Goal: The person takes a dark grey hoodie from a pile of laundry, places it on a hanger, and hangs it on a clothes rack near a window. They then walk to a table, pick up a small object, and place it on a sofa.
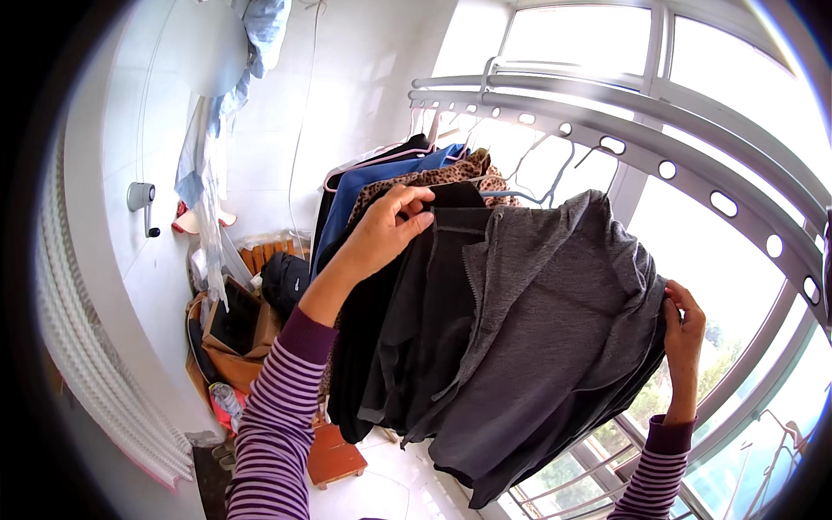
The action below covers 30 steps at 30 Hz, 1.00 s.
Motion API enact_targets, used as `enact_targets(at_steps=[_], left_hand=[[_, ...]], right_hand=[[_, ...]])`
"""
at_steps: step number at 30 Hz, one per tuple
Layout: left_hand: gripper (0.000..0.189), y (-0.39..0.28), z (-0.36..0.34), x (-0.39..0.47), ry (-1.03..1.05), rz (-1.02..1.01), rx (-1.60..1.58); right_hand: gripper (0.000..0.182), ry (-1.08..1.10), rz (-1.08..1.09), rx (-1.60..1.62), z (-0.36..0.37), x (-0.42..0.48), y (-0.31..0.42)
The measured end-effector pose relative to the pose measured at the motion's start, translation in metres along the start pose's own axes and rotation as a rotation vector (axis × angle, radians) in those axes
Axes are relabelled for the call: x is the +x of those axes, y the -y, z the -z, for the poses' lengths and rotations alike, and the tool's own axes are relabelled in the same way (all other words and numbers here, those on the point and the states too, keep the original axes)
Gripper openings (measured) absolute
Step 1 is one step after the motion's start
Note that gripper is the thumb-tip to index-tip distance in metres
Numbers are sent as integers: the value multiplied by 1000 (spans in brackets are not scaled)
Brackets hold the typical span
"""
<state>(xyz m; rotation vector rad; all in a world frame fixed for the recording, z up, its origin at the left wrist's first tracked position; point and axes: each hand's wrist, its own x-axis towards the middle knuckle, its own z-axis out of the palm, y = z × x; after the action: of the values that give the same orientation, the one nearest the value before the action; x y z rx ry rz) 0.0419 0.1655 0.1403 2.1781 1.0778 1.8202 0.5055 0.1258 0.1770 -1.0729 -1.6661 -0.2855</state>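
Observation:
A grey zip-up hooded jacket (552,292) hangs by a dark hook at the metal drying rail (637,140), its front partly open. My right hand (684,328) pinches the jacket's shoulder on the window side. At the other end, my left hand (393,227) has thumb and fingertips closed at the top edge of dark grey cloth (455,224). Whether this cloth is the jacket's other half or a separate garment, I cannot tell. Just behind it, a blue-grey hanger (520,195) shows beside black clothing (455,194).
Further along the rail hang a leopard-print garment (422,175) and a blue garment (364,188). Below are a small wooden stool (335,455), a cardboard box (263,328) and a black bag (286,283). A hand crank (144,201) is on the left wall. Windows (702,247) line the right.

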Motion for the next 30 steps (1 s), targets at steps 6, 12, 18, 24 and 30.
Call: enact_targets(at_steps=[6,12,18,24,30], left_hand=[[13,-13,1,-3,130,48,-217],[12,-27,1,-23,91,43,-183],[16,-55,13,-27,97,-4,-36],[24,-69,11,-41,-167,-136,241],[32,-94,-8,-20,-145,-396,670]], right_hand=[[29,-349,329,-197,-34,-22,38],[76,127,219,92,-130,-78,138],[58,-15,-74,480,-166,-74,135],[52,-251,193,276,-121,-63,86],[58,-154,-266,179,-79,-14,33]])
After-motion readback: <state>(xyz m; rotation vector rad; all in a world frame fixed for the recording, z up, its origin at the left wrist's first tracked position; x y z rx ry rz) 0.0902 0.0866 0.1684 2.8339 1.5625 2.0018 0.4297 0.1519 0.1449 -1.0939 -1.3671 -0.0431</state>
